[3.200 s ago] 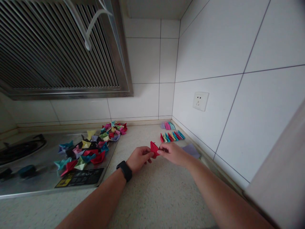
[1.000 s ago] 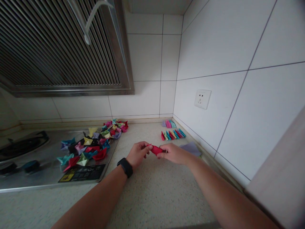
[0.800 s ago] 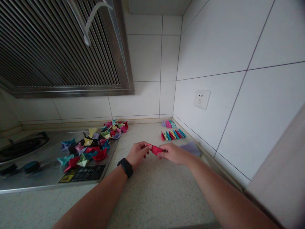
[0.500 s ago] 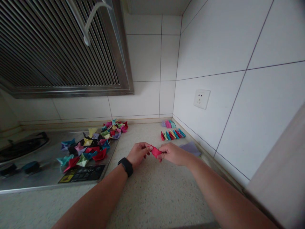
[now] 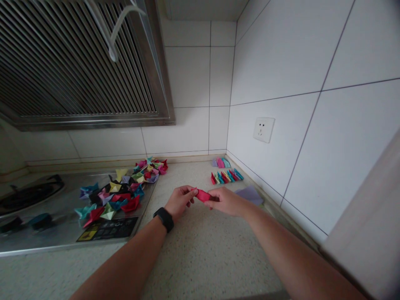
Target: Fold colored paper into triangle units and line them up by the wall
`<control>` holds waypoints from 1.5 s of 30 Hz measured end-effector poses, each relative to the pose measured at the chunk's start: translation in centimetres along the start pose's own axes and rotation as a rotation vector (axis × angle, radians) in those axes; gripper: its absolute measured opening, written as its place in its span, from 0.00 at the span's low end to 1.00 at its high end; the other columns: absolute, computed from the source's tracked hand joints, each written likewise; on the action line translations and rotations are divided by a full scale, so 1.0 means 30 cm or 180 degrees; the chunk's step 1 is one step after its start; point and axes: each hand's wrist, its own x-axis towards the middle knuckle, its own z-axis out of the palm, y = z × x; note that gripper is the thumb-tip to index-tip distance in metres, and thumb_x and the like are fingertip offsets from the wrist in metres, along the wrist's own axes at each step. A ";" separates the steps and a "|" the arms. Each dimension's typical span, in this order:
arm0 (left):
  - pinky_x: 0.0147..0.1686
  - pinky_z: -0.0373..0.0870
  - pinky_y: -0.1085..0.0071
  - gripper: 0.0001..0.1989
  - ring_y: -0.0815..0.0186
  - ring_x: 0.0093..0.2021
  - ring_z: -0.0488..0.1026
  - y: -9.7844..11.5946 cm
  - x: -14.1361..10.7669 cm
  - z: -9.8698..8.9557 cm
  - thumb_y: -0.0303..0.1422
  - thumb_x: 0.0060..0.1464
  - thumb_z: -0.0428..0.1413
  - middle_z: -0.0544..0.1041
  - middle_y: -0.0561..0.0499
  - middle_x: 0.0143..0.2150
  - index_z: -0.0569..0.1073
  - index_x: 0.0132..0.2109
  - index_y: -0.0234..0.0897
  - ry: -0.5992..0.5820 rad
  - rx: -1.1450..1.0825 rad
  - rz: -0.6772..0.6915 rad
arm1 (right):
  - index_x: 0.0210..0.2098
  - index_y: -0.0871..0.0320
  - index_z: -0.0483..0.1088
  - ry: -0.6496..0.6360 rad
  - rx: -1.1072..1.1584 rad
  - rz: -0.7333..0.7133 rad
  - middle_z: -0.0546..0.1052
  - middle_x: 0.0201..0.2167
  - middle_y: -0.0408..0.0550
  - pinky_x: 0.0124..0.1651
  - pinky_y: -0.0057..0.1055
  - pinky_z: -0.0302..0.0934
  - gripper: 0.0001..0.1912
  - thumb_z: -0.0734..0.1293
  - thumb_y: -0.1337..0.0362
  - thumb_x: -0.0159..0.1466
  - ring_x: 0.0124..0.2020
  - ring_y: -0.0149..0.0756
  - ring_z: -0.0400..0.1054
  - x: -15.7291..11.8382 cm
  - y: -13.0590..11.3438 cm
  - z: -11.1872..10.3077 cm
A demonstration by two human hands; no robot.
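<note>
Between my two hands, above the speckled countertop (image 5: 200, 258), is a small piece of folded red paper (image 5: 203, 195). My left hand (image 5: 181, 200), with a black watch on its wrist, pinches the paper's left end between thumb and fingers. At the right end, my right hand (image 5: 224, 201) grips it the same way, its fingertips partly covering the paper. Just behind my right hand lies flat purple paper (image 5: 250, 195). Farther back stands a row of folded paper pieces (image 5: 227, 176) in red, yellow and blue.
Many colourful folded paper shapes (image 5: 115, 198) are heaped on the steel gas stove (image 5: 62, 235) at left. A small group of pink, purple and teal folded papers (image 5: 221, 162) sits in the back corner. A range hood (image 5: 93, 121) hangs above; a socket (image 5: 264, 129) is on the right wall.
The red paper has turned slightly and now lies more level between my fingers. Both hands have stayed in nearly the same place.
</note>
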 end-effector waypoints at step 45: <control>0.18 0.62 0.81 0.10 0.72 0.26 0.70 0.066 0.460 -0.016 0.33 0.59 0.44 0.75 0.47 0.35 0.68 0.41 0.35 0.0077 0.1718 0.0166 | 0.27 0.59 0.71 0.0992 -0.1025 -0.0023 0.71 0.21 0.44 0.29 0.26 0.50 0.17 0.56 0.60 0.67 0.25 0.30 0.64 0.006 0.006 -0.042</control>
